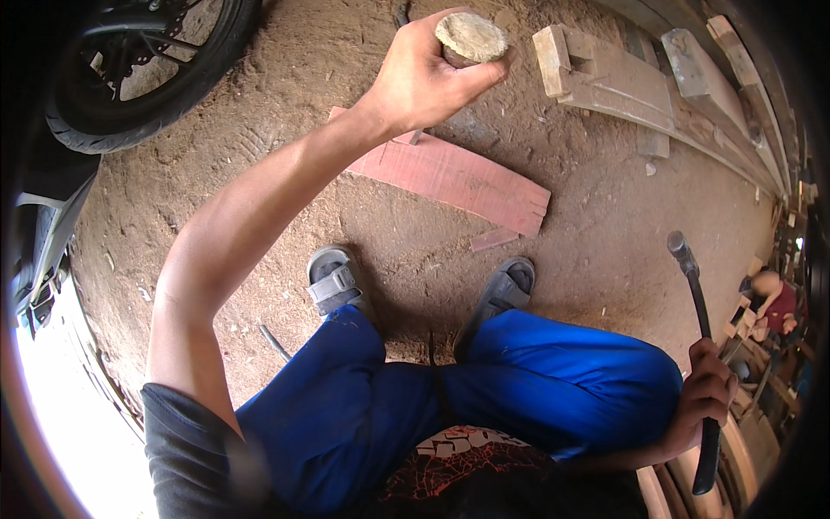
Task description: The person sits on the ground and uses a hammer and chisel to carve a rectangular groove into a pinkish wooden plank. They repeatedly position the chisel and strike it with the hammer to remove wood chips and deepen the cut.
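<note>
My left hand [432,78] is raised at the far middle, fingers wrapped round a thick wooden handle [471,39]. The handle's pale, frayed round end faces up; whatever lies below it is hidden. At the lower right, beside my knee, my right hand [705,394] grips a hammer [699,298] by its dark handle, with the metal head pointing away from me. A reddish plank [454,182] lies on the ground beyond my feet, partly covered by my left forearm. Touching its near edge is a small reddish offcut [494,239].
A motorcycle wheel [186,95] stands at the far left. Dusty timber beams [605,91] lie at the far right. My sandalled feet [333,281] rest on the dirt floor. Another person [774,303] sits among wood pieces at the right edge.
</note>
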The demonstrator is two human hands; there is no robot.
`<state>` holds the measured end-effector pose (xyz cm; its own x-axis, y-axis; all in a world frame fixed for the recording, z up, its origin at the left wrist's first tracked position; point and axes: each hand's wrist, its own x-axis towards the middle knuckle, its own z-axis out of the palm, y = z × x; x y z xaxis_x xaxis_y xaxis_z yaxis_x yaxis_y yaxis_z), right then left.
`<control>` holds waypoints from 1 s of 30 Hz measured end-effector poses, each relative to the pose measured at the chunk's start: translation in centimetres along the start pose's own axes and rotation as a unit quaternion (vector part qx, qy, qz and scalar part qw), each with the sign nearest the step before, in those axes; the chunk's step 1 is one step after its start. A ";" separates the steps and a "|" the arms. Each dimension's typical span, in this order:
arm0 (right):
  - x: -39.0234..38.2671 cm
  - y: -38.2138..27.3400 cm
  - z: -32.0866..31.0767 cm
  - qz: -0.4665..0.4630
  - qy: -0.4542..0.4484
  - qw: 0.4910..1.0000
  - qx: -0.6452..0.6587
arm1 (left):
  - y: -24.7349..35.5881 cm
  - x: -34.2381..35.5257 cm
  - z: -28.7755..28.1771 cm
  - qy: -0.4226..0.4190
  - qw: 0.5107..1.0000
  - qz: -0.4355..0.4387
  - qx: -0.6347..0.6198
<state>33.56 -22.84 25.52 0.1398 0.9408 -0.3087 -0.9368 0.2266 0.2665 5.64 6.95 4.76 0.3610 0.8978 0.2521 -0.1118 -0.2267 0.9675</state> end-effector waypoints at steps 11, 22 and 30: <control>-0.1 0.3 0.1 -0.005 0.010 1.000 -0.004 | 0.3 0.1 0.0 0.017 1.000 -0.013 0.024; -0.1 0.4 0.1 -0.005 0.009 1.000 -0.005 | 0.5 0.1 -0.1 0.017 0.999 -0.041 0.013; 0.0 0.5 0.0 -0.002 0.008 1.000 -0.006 | 0.2 0.1 0.0 0.011 0.999 -0.028 0.013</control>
<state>33.07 -22.68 25.68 0.1391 0.9358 -0.3239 -0.9397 0.2279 0.2549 5.66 7.00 4.95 0.3452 0.9174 0.1977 -0.0679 -0.1857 0.9803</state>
